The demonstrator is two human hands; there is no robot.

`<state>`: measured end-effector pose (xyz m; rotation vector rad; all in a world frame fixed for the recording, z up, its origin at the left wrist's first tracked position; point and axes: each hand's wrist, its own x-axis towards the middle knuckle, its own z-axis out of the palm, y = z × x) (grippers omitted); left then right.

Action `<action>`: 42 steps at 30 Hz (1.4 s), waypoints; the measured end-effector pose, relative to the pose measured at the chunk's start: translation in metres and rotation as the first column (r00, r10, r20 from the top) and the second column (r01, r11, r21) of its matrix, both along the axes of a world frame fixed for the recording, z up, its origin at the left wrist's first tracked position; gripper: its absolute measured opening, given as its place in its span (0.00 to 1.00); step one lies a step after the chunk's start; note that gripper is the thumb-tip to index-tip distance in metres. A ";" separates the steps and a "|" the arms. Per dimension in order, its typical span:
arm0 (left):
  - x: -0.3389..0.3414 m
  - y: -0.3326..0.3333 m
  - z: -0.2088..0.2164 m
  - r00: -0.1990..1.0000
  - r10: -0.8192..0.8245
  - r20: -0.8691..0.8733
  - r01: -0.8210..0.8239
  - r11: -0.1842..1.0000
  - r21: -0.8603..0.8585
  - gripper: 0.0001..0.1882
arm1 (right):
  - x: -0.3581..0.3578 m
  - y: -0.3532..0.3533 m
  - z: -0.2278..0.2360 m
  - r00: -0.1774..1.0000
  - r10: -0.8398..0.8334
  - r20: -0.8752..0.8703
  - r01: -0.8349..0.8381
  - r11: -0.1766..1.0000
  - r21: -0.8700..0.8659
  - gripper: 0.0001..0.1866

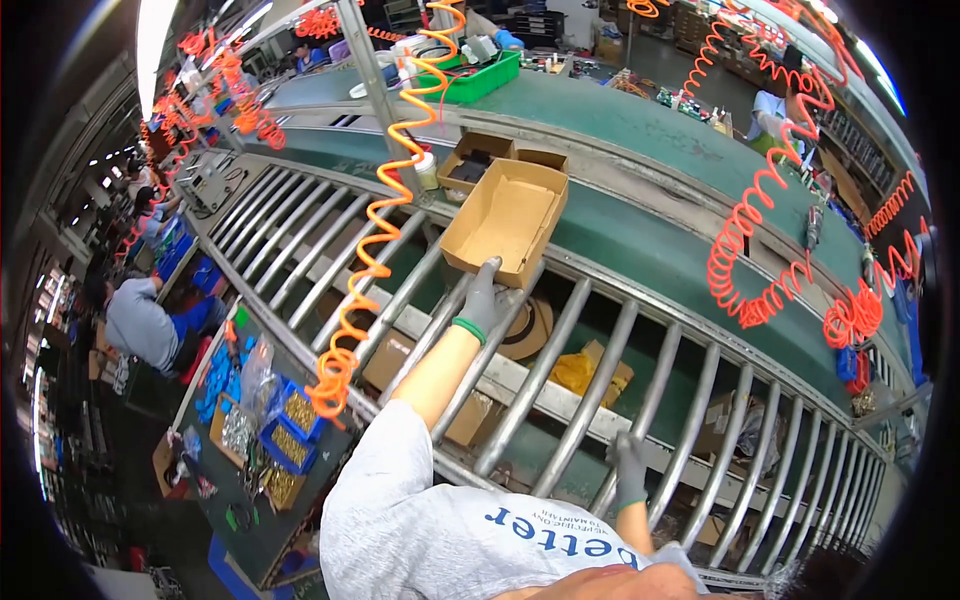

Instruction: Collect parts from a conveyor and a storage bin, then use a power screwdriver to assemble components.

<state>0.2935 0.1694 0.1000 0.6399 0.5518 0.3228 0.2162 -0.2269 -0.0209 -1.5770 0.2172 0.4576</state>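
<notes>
Brightly lit, dark circular fisheye rim
A tube light (153, 50) glares at upper left; metal rollers (558, 335) gleam mid-frame; straight lines bend outward.

Factory workshop: roller conveyor (535, 376), coiled orange hoses (335, 385)

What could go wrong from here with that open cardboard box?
1. The left hand grips the cardboard box only at its near end, so it might tip or twist.
2. The orange coiled hose hangs just left of the box and left forearm; a leftward swing could snag it.
3. The right hand is down by the rollers, whose open gaps could catch fingers.
</notes>
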 end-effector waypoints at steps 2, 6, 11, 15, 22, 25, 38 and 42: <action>0.036 0.024 0.000 1.000 0.015 0.011 -0.015 1.000 0.007 0.31 | -0.025 0.003 -0.017 0.982 -0.136 -0.129 0.137 0.991 -0.006 0.14; 0.107 0.075 -0.006 0.997 -0.079 0.017 0.078 0.994 0.071 0.30 | -0.058 -0.001 -0.039 0.947 -0.183 -0.265 0.195 0.981 0.019 0.14; 0.185 0.127 -0.009 0.995 0.019 -0.094 -0.009 0.995 0.103 0.24 | -0.062 0.005 -0.045 0.880 -0.369 -0.300 0.372 0.927 -0.047 0.15; 0.232 0.160 -0.020 0.993 0.064 -0.101 -0.055 0.995 0.082 0.23 | -0.063 0.015 -0.037 0.869 -0.361 -0.338 0.387 0.922 0.010 0.12; 0.257 0.214 -0.010 0.968 0.235 -0.084 -0.220 0.964 0.151 0.26 | -0.077 0.033 -0.042 0.909 -0.300 -0.290 0.261 0.951 -0.167 0.10; 0.258 0.234 -0.011 0.900 0.355 -0.253 -0.279 0.915 0.292 0.29 | -0.081 0.031 -0.052 0.923 -0.218 -0.318 0.196 0.976 -0.100 0.11; 0.254 0.288 -0.077 0.956 0.264 -0.129 -0.180 0.873 0.453 0.29 | -0.078 0.043 -0.053 0.947 -0.205 -0.246 0.149 0.962 -0.228 0.11; 0.231 0.274 -0.070 0.947 0.258 -0.191 -0.149 0.880 0.450 0.28 | -0.084 0.043 -0.043 0.964 -0.128 -0.233 0.068 0.966 -0.251 0.11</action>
